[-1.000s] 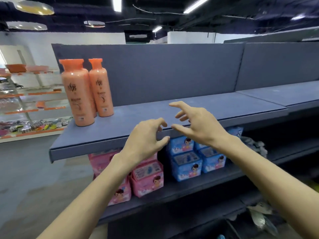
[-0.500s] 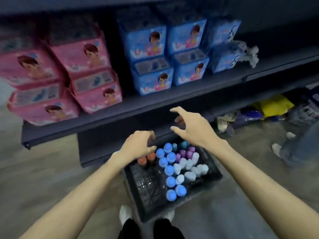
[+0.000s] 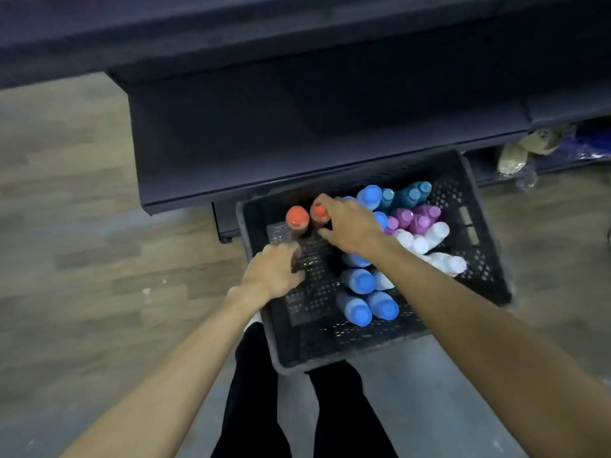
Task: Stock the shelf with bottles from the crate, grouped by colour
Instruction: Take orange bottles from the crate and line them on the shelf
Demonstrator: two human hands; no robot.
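Observation:
A black plastic crate [image 3: 334, 361] stands on the floor in front of the dark shelf unit [image 3: 297, 127]. Two orange-capped bottles stand at its far left. My left hand [image 3: 271, 273] curls its fingers round the body of the left orange bottle [image 3: 297, 217]. My right hand [image 3: 351, 227] reaches across and closes finger and thumb round the cap of the right orange bottle [image 3: 318, 212]. Several blue bottles [image 3: 358, 280] fill the crate's middle. Teal bottles [image 3: 410, 193], purple bottles [image 3: 420, 221] and white bottles [image 3: 429, 236] sit at its right.
The lowest shelf board overhangs the crate's far edge. Wood-look floor [image 3: 82, 226] lies to the left. My legs in black trousers [image 3: 251, 391] stand against the crate's near side. Bagged goods [image 3: 529, 147] lie under the shelf at the right.
The view dropped from the top shelf with two orange bottles down to the crate. Both hands went down into it and closed on the two orange bottles.

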